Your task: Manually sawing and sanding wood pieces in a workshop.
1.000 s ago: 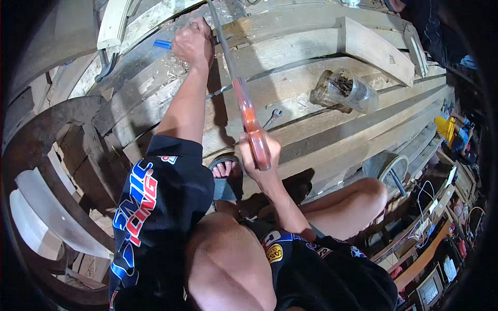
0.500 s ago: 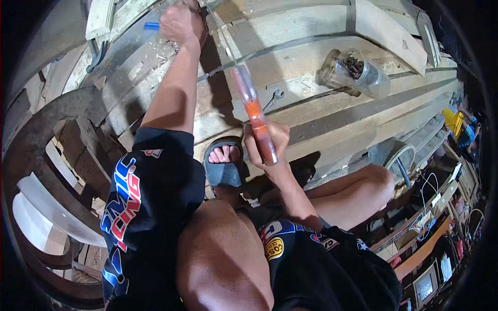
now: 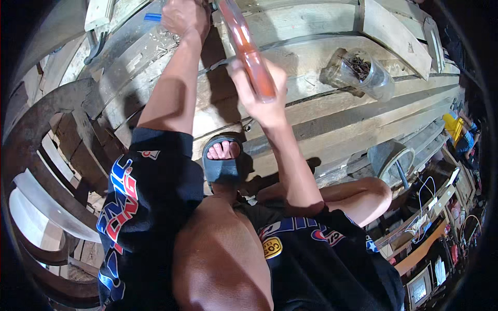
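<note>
My right hand [image 3: 262, 96] grips the orange handle of a long tool [image 3: 244, 41], probably a hammer, whose head is cut off at the top edge. My left hand [image 3: 184, 18] is closed against the rough wooden planks [image 3: 311, 111] at the top; what it pinches is hidden, and a small blue thing [image 3: 152, 17] shows just left of it. Wood chips lie around that hand. My foot in a dark sandal [image 3: 224, 158] rests on the planks below both arms.
A clear plastic jar of nails [image 3: 360, 72] lies tilted on the planks to the right. Curved wooden frames [image 3: 41, 171] stand at the left. A round grey metal part [image 3: 391, 158] and a cluttered workbench [image 3: 441, 217] sit at the lower right.
Both hands have shifted toward the top of the picture. The right hand has carried the orange-handled tool up and forward over the planks; the left hand stays closed on the wood.
</note>
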Action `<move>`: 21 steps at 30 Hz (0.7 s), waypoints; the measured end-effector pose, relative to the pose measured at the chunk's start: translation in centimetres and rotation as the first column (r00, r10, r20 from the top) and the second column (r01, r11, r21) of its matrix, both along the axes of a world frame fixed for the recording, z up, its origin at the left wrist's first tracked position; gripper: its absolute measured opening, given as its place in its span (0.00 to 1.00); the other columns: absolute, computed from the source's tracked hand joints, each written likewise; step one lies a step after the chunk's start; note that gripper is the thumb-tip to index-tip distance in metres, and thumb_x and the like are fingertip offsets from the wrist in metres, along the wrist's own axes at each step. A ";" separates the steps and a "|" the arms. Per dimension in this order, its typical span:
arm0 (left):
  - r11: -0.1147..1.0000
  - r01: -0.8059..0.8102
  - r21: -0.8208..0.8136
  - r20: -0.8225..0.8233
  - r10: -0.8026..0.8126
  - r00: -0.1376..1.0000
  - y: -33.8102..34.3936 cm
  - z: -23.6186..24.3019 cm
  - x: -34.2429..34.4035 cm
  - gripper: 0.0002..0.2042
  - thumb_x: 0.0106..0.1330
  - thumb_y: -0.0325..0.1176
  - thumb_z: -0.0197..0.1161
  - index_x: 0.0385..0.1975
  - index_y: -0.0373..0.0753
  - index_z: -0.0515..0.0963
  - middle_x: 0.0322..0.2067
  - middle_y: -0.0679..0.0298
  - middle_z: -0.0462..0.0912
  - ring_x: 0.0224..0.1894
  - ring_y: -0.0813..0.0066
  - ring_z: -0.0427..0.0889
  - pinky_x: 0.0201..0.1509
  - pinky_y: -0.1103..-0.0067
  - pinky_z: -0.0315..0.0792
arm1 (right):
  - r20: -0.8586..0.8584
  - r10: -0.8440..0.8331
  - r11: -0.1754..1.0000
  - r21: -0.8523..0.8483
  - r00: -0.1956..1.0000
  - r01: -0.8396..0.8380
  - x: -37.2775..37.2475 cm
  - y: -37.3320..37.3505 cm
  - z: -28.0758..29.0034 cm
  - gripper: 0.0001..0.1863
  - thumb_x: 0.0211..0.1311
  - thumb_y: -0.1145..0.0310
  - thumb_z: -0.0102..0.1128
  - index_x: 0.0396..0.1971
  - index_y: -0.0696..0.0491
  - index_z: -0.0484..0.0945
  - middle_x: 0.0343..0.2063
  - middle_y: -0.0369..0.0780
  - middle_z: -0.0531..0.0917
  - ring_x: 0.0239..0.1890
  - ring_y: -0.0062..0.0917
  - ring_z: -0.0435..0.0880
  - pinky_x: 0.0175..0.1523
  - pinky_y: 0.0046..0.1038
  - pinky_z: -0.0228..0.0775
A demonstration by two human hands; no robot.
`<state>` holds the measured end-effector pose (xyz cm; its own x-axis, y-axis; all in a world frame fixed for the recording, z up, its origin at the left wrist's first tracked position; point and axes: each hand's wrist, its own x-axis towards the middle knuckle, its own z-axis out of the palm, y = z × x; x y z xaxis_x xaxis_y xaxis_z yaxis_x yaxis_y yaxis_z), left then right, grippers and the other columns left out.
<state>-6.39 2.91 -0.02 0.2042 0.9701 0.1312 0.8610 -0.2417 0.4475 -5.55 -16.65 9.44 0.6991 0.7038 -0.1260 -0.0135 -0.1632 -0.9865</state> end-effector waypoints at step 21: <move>0.995 -0.087 0.054 0.069 0.083 0.994 -1.7 -0.1 1.4 0.19 0.63 0.44 0.54 0.16 0.37 0.81 0.19 0.49 0.79 0.21 0.48 0.78 0.27 0.58 0.70 | 0.070 -0.004 0.996 -0.086 0.998 0.010 0.7 2.0 1.6 0.04 0.52 0.76 0.59 0.27 0.59 0.75 0.18 0.36 0.76 0.21 0.16 0.74 0.29 0.21 0.68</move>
